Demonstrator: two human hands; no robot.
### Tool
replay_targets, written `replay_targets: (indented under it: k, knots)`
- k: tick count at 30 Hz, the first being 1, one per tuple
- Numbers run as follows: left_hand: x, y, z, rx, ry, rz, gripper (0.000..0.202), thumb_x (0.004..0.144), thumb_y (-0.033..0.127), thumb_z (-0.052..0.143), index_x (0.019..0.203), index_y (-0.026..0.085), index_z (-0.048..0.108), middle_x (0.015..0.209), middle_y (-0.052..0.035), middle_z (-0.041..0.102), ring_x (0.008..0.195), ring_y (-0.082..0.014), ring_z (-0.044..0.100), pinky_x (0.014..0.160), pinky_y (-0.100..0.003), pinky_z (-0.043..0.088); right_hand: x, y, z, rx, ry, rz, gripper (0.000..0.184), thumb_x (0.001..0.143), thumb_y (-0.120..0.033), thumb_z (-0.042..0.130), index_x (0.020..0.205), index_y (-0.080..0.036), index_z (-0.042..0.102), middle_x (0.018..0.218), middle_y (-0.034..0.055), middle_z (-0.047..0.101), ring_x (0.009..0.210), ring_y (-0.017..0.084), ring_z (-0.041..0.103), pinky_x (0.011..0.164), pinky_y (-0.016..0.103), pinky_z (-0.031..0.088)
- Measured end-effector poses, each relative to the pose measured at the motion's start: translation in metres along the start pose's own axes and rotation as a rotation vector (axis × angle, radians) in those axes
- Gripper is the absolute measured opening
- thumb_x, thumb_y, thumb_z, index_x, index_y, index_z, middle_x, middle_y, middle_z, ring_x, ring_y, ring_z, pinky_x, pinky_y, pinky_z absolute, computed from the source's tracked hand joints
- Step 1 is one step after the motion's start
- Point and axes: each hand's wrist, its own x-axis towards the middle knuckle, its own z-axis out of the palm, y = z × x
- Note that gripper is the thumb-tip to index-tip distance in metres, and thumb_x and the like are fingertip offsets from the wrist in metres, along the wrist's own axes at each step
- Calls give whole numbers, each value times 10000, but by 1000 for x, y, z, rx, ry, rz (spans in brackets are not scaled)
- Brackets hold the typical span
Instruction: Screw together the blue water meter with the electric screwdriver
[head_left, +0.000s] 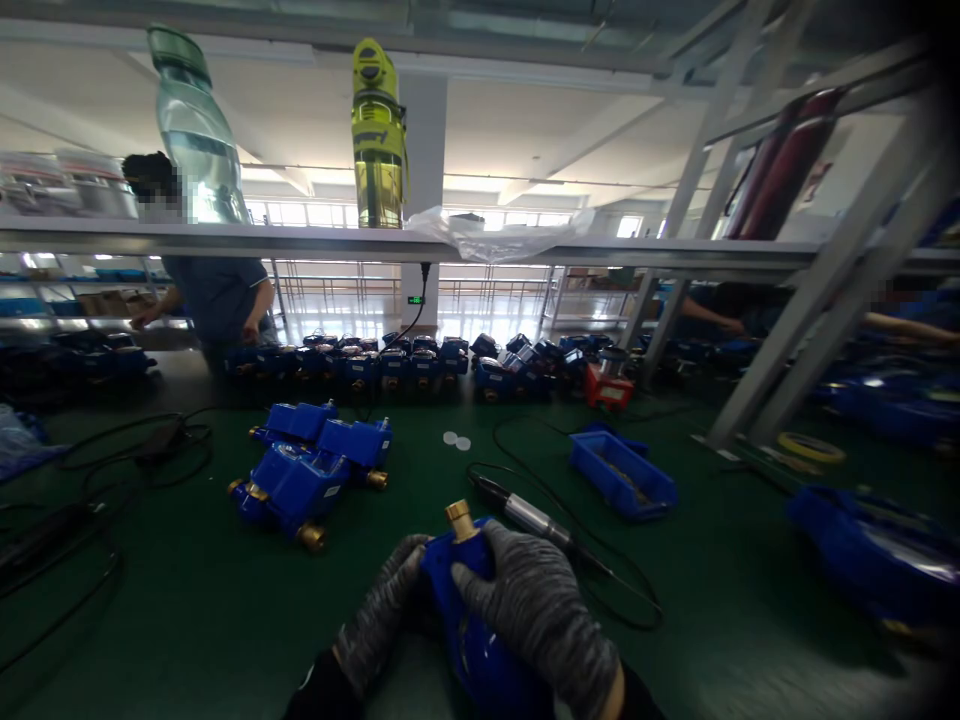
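Note:
A blue water meter (474, 640) with a brass threaded end (460, 521) pointing away from me is held low at the front of the bench. My right hand (541, 600), in a grey knit glove, wraps over its right side with the thumb across the top. On the left edge, my gloved left hand (388, 600) grips the same meter, its fingertips partly hidden behind the body. Just beyond my right hand lies a corded electric screwdriver (531, 518). Several similar blue meters (300, 475) with brass ends sit together to the left.
A blue parts bin (622, 475) holds small pieces. Two white discs (456, 440) lie mid-bench. Rows of meters (390, 365) and a red device (609, 385) stand behind. Cables run left. Overhead, a shelf (300, 240) carries bottles. Co-workers stand beyond and at right.

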Motion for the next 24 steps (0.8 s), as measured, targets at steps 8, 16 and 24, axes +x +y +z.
replay_targets:
  k: [8,16,24]
  knots:
    - [4,-6,-4,86,48,16,662,746,640,851,1216,208,679,1302,-141,661,1315,-408,549,1112,-536,482,2,1,7,-29,37,84,514,992,-496,678,1313,-96,653,1159,149,699,1097,333,658,1000,472,500]
    - [15,-13,-21,192,-6,53,787,528,325,1030,1217,186,678,1316,-158,647,1344,-459,506,1123,-627,444,6,16,16,94,99,-10,330,966,-471,718,1101,-171,693,938,56,707,901,272,678,834,396,503]
    - [9,-15,-21,74,53,-28,723,793,626,811,1343,206,604,1399,-155,612,1297,-438,561,930,-533,584,10,7,22,23,72,-90,391,982,-486,692,1166,-141,671,1001,93,702,935,283,671,853,394,500]
